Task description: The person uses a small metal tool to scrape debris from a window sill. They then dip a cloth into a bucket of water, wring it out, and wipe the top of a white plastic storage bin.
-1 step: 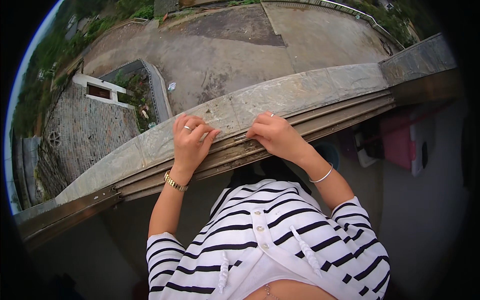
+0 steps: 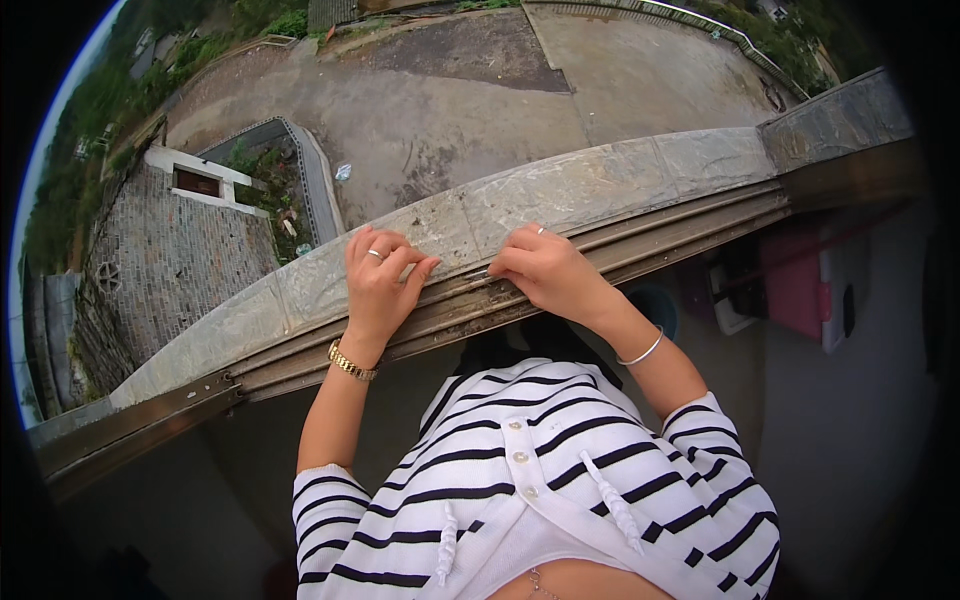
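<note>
Both of my hands are over a brown metal sliding-window track (image 2: 680, 230), whose grooves hold dark dirt. My left hand (image 2: 383, 275) has thumb and fingers drawn together at the track's outer edge; anything pinched there is too small to make out. To its right, my right hand (image 2: 548, 268) is closed too, fingertips down at the grooves near a patch of debris, and what they pinch is hidden. Beyond the track runs a grey stone sill (image 2: 560, 185) with dark crumbs scattered between my hands.
Past the sill is a drop to a concrete yard (image 2: 470, 110). A brick-patterned roof (image 2: 190, 250) lies below at the left, beside a planted bed (image 2: 270, 180). On my side, a pink-and-white container (image 2: 800, 285) and a teal bucket (image 2: 655, 310) stand at the right.
My right hand has shifted very slightly left along the track. The left hand is in the same place.
</note>
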A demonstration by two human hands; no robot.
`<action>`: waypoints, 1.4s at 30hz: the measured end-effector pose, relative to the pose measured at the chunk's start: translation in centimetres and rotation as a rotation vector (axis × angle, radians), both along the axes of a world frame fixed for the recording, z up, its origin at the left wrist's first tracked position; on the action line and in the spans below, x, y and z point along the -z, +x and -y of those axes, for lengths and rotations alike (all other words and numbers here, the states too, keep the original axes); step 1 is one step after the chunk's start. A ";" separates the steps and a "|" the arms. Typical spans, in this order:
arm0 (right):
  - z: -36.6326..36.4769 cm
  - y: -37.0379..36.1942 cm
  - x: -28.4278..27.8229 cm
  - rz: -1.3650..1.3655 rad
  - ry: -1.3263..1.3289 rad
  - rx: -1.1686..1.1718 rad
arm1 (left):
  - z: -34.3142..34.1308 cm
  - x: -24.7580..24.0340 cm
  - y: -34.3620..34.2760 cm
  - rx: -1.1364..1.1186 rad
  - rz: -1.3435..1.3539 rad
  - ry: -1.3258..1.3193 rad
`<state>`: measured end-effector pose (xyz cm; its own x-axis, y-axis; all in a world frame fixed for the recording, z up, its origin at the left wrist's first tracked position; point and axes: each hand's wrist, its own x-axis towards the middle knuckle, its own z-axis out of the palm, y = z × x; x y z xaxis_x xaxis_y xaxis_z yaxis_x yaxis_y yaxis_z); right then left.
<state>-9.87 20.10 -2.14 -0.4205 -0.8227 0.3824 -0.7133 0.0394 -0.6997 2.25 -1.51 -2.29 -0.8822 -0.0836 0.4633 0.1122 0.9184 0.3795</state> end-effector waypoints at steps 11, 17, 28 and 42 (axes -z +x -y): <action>0.7 2.7 -1.3 -0.313 0.173 0.054 | 0.5 0.4 -0.6 -0.032 -0.059 0.016; -0.9 1.2 -1.8 -0.224 0.124 0.088 | -0.1 0.2 -0.9 0.100 -0.037 0.068; -3.2 -1.4 -2.1 -0.025 0.017 0.226 | -1.6 -0.7 -2.5 0.392 0.112 -0.156; -3.9 -1.3 -1.0 0.043 0.007 0.260 | -2.3 0.5 -3.5 0.501 0.145 -0.064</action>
<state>-11.16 23.96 -1.12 -0.6337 -0.6876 0.3544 -0.6485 0.2225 -0.7280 -1.26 0.79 -2.75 -0.8623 0.3894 0.3237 0.4939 0.7875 0.3685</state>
